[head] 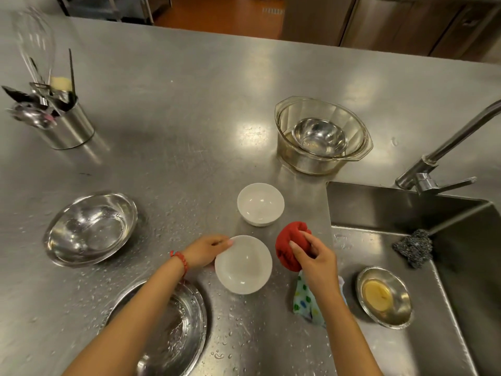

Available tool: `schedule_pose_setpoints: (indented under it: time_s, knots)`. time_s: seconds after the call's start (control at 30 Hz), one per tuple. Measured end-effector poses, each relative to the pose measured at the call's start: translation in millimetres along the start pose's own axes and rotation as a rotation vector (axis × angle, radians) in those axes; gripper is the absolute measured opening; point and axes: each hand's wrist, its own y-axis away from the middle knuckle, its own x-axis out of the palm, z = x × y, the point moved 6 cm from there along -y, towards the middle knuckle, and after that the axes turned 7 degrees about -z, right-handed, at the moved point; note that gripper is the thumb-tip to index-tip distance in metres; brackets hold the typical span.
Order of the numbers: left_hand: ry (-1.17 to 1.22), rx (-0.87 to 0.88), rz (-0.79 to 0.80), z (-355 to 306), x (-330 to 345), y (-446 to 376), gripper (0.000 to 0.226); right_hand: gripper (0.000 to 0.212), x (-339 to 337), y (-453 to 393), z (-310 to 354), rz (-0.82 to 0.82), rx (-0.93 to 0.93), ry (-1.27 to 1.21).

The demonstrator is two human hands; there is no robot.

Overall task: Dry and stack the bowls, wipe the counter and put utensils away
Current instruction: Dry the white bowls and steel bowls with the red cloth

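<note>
Left hand [207, 251] gripping near white bowl [243, 265] (rim), right hand [311, 257] clutching bunched red cloth [291, 244]

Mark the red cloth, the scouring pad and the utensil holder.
red cloth [288, 240]: head view, top of the bunched fabric.
scouring pad [414, 247]: head view, middle of the pad.
utensil holder [71, 128]: head view, steel side wall.

Stainless steel worktop [189, 85] fills most of view, wet w/ droplets, bright patches of overhead light reflected on it. Sink basin [406, 213] set in at right, faucet [444, 156] arching over it. Beyond far edge: orange-brown floor [217, 14], steel cabinet fronts [393, 23] at upper right.
</note>
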Motion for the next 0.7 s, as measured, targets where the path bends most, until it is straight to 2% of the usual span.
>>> schedule_pose_setpoints:
  time_s: [0.13, 0.23, 0.37, 0.57, 0.7]
  knots:
    - [0.17, -0.083, 0.094, 6.9, 10.6, 13.4, 0.016, 0.037, 3.3, 14.6, -1.8, 0.026, -0.026, 0.009]
    - [0.232, -0.064, 0.041, 4.2, 13.1, 17.3, 0.019, 0.036, 1.2, 23.1, -4.6, 0.018, -0.018, 0.011]
    - [0.234, 0.066, -0.028, -10.6, 17.8, 20.1, 0.027, 0.042, -4.8, 30.0, -3.7, 0.009, -0.014, 0.02]
    - [0.488, 0.074, -0.124, -29.3, 34.3, 38.0, 0.021, 0.043, -10.3, 42.9, 11.6, -0.029, -0.07, 0.026]
    - [0.611, 0.087, -0.174, -34.0, 46.6, 54.0, 0.021, 0.046, -10.1, 47.9, 27.7, -0.072, -0.235, 0.19]
